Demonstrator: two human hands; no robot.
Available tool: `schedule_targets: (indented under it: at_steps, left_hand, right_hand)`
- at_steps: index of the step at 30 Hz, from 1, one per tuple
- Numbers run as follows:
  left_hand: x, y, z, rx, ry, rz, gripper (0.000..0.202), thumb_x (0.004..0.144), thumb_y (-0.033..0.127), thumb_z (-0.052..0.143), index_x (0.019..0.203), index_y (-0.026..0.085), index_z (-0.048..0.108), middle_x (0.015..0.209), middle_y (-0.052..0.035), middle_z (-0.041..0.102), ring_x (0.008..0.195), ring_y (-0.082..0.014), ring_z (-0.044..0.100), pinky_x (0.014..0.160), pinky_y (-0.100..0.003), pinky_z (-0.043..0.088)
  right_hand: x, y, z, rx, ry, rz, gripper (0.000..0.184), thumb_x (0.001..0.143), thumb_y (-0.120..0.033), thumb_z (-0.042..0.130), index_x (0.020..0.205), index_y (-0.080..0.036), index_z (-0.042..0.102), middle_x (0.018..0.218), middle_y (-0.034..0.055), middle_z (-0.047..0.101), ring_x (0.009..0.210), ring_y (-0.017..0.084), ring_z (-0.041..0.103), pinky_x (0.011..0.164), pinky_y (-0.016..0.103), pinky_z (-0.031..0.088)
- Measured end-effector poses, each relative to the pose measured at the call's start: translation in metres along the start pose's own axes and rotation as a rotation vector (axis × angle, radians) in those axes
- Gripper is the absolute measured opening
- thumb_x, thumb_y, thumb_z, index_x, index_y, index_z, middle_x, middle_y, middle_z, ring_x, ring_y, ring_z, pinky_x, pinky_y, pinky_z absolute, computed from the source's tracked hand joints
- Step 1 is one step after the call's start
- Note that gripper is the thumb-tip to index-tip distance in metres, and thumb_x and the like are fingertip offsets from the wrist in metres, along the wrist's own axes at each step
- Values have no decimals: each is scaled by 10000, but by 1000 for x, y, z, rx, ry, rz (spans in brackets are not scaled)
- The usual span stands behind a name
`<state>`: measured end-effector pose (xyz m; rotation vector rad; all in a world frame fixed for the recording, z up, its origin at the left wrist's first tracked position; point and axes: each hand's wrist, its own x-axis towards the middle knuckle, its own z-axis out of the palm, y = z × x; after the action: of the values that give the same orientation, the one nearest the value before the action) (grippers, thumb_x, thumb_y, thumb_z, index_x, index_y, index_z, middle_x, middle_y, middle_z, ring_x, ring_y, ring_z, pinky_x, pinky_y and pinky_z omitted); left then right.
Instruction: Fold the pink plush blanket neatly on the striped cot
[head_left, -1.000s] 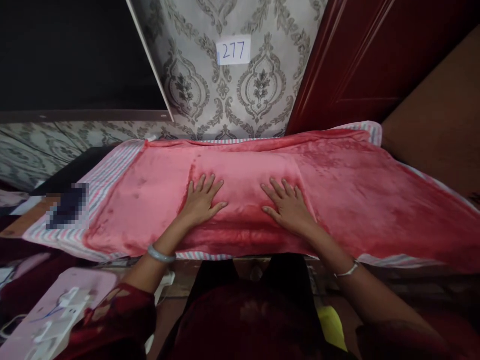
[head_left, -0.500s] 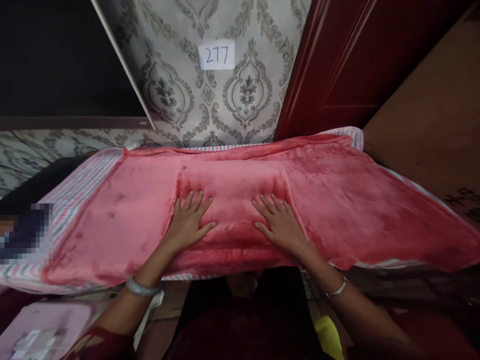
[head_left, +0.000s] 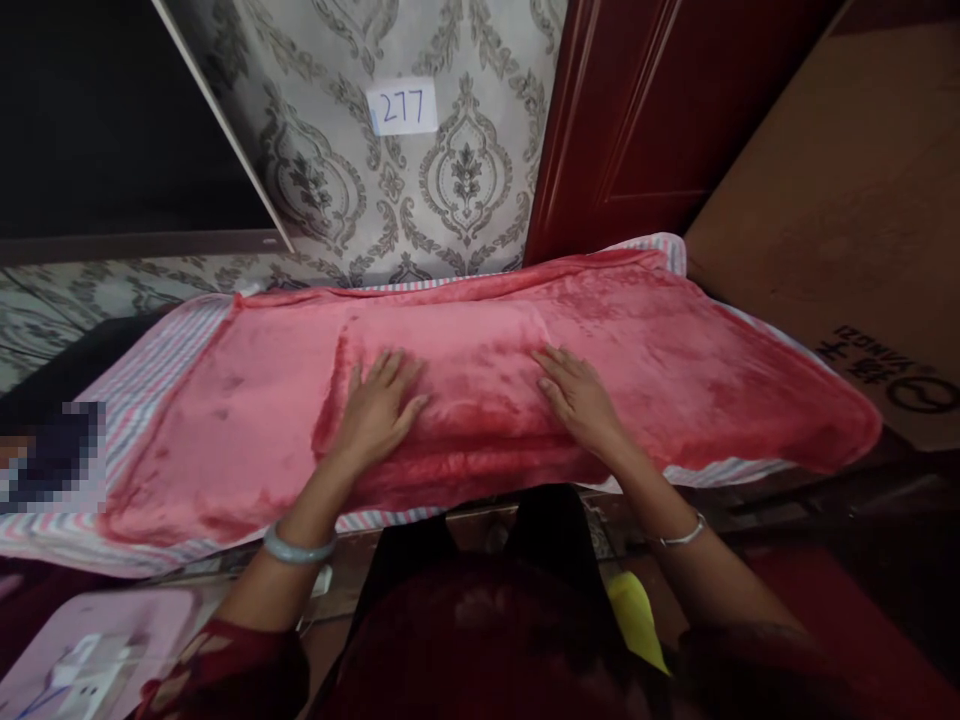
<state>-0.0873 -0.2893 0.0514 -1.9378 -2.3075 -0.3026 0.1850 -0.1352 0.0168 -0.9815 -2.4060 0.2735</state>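
Observation:
A pink-red plush blanket [head_left: 255,400] lies spread over a striped cloth [head_left: 161,350]. In its middle is a raised rectangular plush layer [head_left: 450,335]; whether it is a fold or a separate piece I cannot tell. My left hand [head_left: 379,405] rests open on the left part of this layer, palm down, fingers stretched toward the wall. On the layer's right side lies my right hand [head_left: 577,395], also palm down and open, its fingers closer together and pointing up and left. Neither hand grips the fabric.
A dark screen [head_left: 127,130] stands at the back left, near a patterned wall with a paper marked 277 [head_left: 403,106]. A red door panel [head_left: 637,120] and a cardboard box [head_left: 840,220] are at right. Below left is a pink stool [head_left: 161,610] with a white power strip [head_left: 90,670].
My right hand has slid to the layer's upper right side, its spread fingers drawing together. My left hand has shifted slightly up the layer. The camera view has turned a little right.

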Motion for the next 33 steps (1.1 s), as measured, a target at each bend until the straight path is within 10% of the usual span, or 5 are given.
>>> schedule_targets:
  at_steps: [7, 16, 33]
  left_hand:
    - [16, 70, 10, 19, -44, 40, 573, 1024, 445, 382, 1547, 213, 426, 1651, -147, 314, 1534, -383, 250, 1209, -687, 194]
    - [11, 65, 51, 106, -58, 14, 603, 1016, 485, 395, 1575, 261, 375, 1670, -141, 259, 1538, -383, 239, 1186, -700, 222]
    - [15, 61, 56, 118, 21, 30, 582, 1011, 446, 394, 1558, 248, 415, 1662, -136, 286, 1527, -389, 262, 1183, -693, 232]
  right_hand:
    - [13, -38, 14, -87, -85, -60, 521, 1052, -405, 315, 1524, -264, 488, 1607, 75, 399, 1498, 323, 310, 1192, 589, 269]
    - [8, -41, 46, -219, -218, -9, 533, 1042, -384, 405, 1570, -309, 410, 1664, 30, 283, 1528, 335, 228, 1213, 587, 204]
    - [23, -49, 27, -123, -280, 63, 589, 1046, -445, 416, 1594, -236, 361, 1674, 95, 243, 1552, 300, 167, 1244, 540, 151]
